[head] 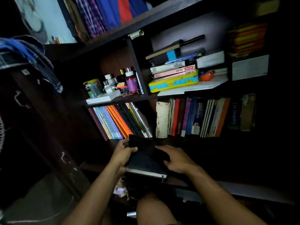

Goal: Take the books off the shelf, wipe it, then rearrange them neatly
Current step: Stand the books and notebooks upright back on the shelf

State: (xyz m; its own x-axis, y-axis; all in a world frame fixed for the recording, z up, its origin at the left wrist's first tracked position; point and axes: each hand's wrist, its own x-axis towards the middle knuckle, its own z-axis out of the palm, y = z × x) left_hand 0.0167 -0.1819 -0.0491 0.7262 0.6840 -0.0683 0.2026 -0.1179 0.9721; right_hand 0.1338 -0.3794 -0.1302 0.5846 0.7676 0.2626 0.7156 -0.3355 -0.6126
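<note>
The shelf [113,99] is dark brown. On it, right of the divider, a case [173,82] is yellow with turquoise patches, under a pink book [174,73]. Left of the divider, a bottle [131,82] is purple with a white cap. Below the shelf stand orange notebooks [120,122]. Above it hangs purple checked cloth [90,17]. The hands' book [146,159] is black with white page edges.

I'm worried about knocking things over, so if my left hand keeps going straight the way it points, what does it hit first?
Probably the leaning orange and black notebooks on the shelf just beyond your left hand, which holds the dark book. Depth is hard to judge in this dim view.
</note>
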